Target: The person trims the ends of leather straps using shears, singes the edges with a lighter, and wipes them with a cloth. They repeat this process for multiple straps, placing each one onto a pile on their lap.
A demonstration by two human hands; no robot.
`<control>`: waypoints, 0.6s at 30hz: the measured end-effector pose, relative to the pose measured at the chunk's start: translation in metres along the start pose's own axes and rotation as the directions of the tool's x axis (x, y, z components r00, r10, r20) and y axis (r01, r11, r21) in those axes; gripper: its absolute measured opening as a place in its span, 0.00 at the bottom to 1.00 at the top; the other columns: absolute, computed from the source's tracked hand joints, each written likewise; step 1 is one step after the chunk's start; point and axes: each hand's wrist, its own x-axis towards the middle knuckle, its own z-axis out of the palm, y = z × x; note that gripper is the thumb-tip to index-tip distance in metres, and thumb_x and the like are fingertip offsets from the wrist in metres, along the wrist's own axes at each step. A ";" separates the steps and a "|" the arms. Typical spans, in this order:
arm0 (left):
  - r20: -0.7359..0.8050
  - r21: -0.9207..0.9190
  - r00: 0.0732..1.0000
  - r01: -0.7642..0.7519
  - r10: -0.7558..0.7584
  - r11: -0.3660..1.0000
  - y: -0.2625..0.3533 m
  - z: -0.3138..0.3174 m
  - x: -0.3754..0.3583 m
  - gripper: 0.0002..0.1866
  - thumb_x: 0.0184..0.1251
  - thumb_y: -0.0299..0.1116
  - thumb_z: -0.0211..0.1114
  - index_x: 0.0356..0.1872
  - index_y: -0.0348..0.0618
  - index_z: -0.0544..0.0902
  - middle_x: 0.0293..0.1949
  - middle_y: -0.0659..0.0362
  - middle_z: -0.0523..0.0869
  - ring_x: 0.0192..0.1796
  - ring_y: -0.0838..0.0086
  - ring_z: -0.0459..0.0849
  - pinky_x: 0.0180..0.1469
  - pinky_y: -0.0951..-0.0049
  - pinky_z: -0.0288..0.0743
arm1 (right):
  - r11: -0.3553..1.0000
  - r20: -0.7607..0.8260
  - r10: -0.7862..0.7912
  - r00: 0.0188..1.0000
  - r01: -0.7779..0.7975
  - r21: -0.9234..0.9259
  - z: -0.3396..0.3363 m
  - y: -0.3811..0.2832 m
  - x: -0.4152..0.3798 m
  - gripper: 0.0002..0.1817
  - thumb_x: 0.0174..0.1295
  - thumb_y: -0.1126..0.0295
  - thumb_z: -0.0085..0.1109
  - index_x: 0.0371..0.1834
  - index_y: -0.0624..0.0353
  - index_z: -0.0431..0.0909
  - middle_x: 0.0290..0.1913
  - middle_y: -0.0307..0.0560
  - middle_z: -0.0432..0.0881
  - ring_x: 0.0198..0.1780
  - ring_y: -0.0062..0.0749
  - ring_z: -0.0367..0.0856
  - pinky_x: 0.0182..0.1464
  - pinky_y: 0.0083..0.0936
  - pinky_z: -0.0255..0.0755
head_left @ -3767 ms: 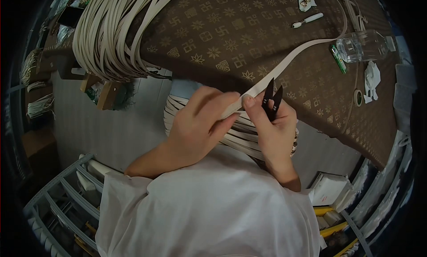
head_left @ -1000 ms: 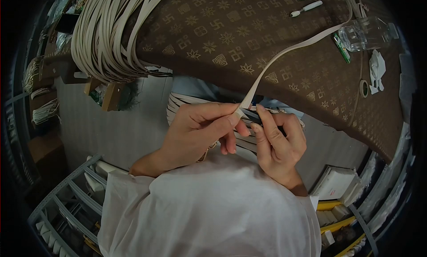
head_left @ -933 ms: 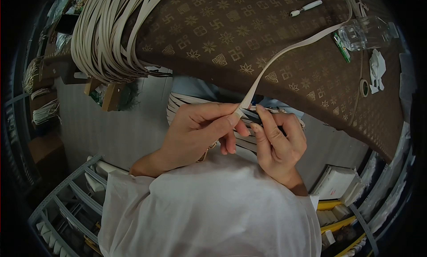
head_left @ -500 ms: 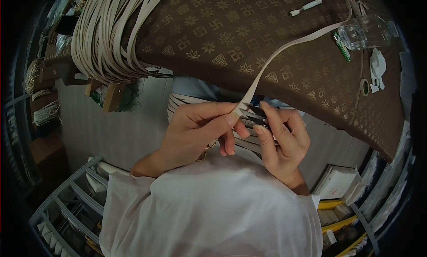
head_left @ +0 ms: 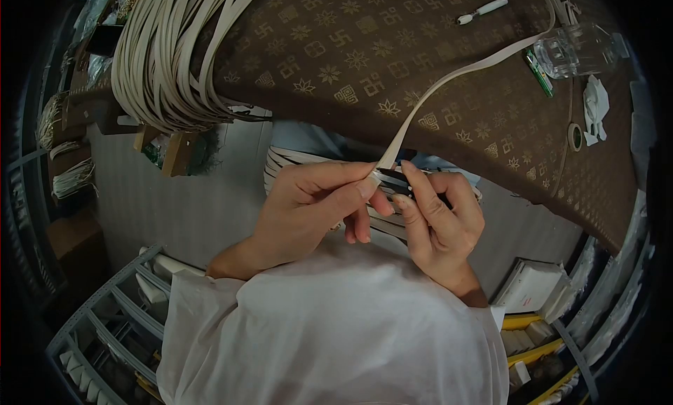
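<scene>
My left hand (head_left: 305, 198) pinches the end of a long cream strap (head_left: 413, 114) between thumb and forefinger. That strap runs up across the patterned brown cloth to the top right. In my right hand (head_left: 445, 212) is a small black cutting tool (head_left: 396, 181), held between thumb and fingers. Its closed-looking blades lie at the strap end, right beside my left fingertips. Whether they touch the strap is too small to tell. More striped strapping lies behind both hands, over my lap.
A thick bundle of cream straps (head_left: 165, 61) hangs over the left of the brown-clothed table (head_left: 329, 47). At the right are a clear bottle (head_left: 578, 51), a tape roll (head_left: 575, 137), a crumpled tissue (head_left: 595, 110) and a green packet (head_left: 539, 74). A white-handled tool (head_left: 482, 11) lies near the top.
The black tool's blades have come together at the strap end. My right hand has shifted slightly left, while my left hand stays nearly where it was.
</scene>
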 end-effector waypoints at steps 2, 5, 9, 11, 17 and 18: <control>0.005 0.008 1.000 0.004 -0.004 1.000 0.001 0.000 0.000 0.14 0.65 0.28 0.51 0.49 0.33 0.74 0.31 0.55 0.81 0.24 0.80 0.78 0.23 0.83 0.72 | 1.000 -0.002 0.010 1.000 -0.010 0.016 0.000 0.001 -0.001 0.21 0.42 0.76 0.64 0.44 0.62 0.78 0.22 0.42 0.68 0.22 0.29 0.67 0.24 0.22 0.62; 0.008 0.020 1.000 0.010 -0.010 1.000 0.001 0.000 0.000 0.14 0.65 0.28 0.51 0.49 0.33 0.74 0.31 0.55 0.81 0.24 0.80 0.78 0.23 0.83 0.72 | 1.000 0.007 0.014 1.000 -0.014 0.022 0.000 0.002 -0.002 0.20 0.42 0.76 0.64 0.43 0.62 0.78 0.23 0.42 0.69 0.22 0.28 0.67 0.24 0.22 0.62; 0.019 -0.006 1.000 0.017 -0.017 1.000 0.003 0.000 0.001 0.14 0.65 0.28 0.51 0.49 0.33 0.74 0.31 0.55 0.81 0.24 0.80 0.78 0.23 0.83 0.72 | 0.994 -0.018 0.067 0.998 -0.065 0.090 -0.001 0.000 0.003 0.19 0.42 0.77 0.64 0.43 0.63 0.78 0.23 0.43 0.69 0.22 0.28 0.67 0.23 0.21 0.61; 0.021 -0.005 1.000 0.011 -0.011 1.000 0.004 0.000 0.001 0.14 0.65 0.28 0.51 0.49 0.33 0.74 0.31 0.54 0.81 0.24 0.80 0.78 0.23 0.83 0.71 | 0.976 -0.020 0.148 0.989 -0.142 0.168 0.000 0.000 0.003 0.19 0.43 0.77 0.63 0.43 0.63 0.78 0.23 0.43 0.70 0.22 0.27 0.67 0.23 0.20 0.61; 0.013 -0.010 1.000 0.006 -0.006 1.000 0.002 0.000 0.001 0.14 0.65 0.27 0.51 0.48 0.33 0.74 0.31 0.54 0.81 0.24 0.80 0.78 0.23 0.83 0.72 | 0.998 -0.028 0.006 1.000 -0.005 0.061 0.000 0.004 0.002 0.19 0.43 0.77 0.64 0.43 0.63 0.78 0.22 0.42 0.69 0.22 0.27 0.66 0.22 0.20 0.61; 0.009 -0.011 1.000 0.005 -0.004 1.000 0.002 0.000 0.001 0.13 0.65 0.27 0.51 0.48 0.32 0.74 0.31 0.54 0.81 0.24 0.80 0.78 0.23 0.83 0.72 | 0.999 -0.033 -0.016 0.999 0.017 0.035 0.000 0.004 0.002 0.20 0.43 0.76 0.64 0.43 0.62 0.78 0.22 0.42 0.69 0.22 0.27 0.66 0.22 0.20 0.61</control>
